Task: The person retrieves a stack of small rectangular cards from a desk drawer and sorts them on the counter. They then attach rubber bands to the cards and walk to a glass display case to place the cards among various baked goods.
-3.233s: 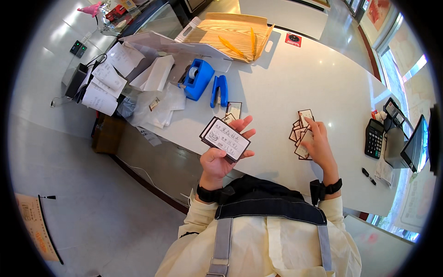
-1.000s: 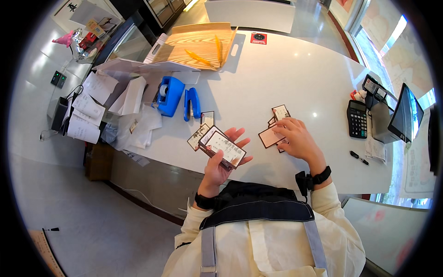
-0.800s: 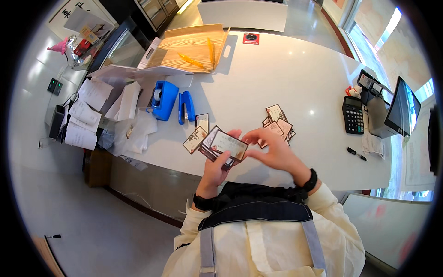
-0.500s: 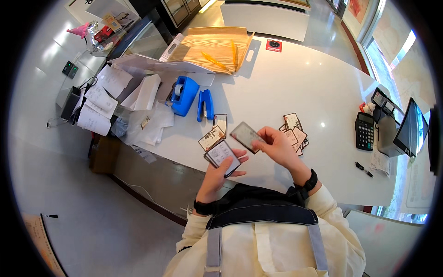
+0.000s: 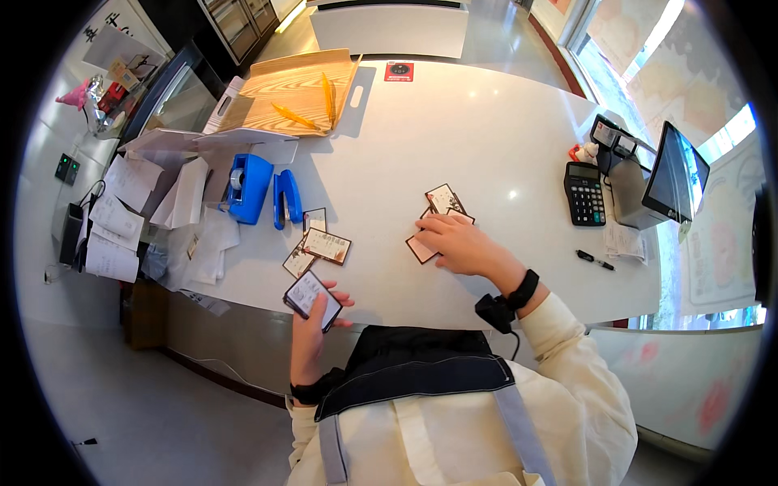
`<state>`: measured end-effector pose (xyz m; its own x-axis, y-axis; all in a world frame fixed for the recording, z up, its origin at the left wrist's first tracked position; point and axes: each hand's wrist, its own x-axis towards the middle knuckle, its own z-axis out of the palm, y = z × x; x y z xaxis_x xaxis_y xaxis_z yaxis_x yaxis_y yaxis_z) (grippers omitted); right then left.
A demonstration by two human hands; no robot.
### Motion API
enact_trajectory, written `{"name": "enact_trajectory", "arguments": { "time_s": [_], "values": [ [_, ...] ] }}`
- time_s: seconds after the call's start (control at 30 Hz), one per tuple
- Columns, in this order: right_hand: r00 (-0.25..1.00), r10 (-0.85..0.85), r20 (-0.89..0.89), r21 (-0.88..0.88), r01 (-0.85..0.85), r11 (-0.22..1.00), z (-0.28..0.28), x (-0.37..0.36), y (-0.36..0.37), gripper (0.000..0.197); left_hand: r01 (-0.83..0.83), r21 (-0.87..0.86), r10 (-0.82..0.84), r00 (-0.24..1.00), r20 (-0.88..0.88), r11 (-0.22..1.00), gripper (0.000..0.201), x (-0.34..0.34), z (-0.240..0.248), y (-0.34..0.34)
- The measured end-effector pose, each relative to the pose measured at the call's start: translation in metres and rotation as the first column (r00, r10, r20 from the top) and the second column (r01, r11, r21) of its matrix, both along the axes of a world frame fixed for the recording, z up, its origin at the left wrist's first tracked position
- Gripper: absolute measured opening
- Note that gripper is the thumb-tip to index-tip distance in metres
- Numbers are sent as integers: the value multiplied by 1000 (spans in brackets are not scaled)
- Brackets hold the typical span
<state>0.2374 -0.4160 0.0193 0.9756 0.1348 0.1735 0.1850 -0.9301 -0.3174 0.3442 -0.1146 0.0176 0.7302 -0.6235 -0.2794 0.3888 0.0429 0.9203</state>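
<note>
In my left hand point(image 5: 317, 317) is a small stack of dark-edged cards point(image 5: 312, 293), held with the thumb across the pale top card and the fingers reaching out from beneath. Just beyond it, several loose cards point(image 5: 327, 245) overlap on the white counter. To the right, my right hand point(image 5: 459, 245) lies over a second, untidy pile of cards point(image 5: 443, 198), its fingers stretched down onto them. It covers much of that pile. A pinkish card corner sticks out beside the fingertips. No card shows clearly gripped in the right hand.
A blue stapler point(image 5: 286, 200) and blue tape dispenser point(image 5: 250, 189) stand left of the cards, near papers point(image 5: 118, 212). Behind them is a wooden tray point(image 5: 284, 85) with yellow tongs. At right are a calculator point(image 5: 584, 193), a pen point(image 5: 595, 259) and a screen point(image 5: 677, 174).
The card that my right hand held is gone from it; another card now lies on the left group. My right hand has moved right onto the other pile. The view has shifted.
</note>
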Motion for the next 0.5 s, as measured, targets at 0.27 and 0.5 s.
{"name": "enact_trajectory", "arguments": {
  "time_s": [0.27,0.5],
  "values": [
    [931,-203,305,155,161,975,-9,-1,8,17,172,-86,-171,985,11,981,37,13,25,-38],
    [921,-233,-311,938,337,81,47,9,43,16,277,-260,-341,906,-251,925,39,0,26,-79]
  ]
}}
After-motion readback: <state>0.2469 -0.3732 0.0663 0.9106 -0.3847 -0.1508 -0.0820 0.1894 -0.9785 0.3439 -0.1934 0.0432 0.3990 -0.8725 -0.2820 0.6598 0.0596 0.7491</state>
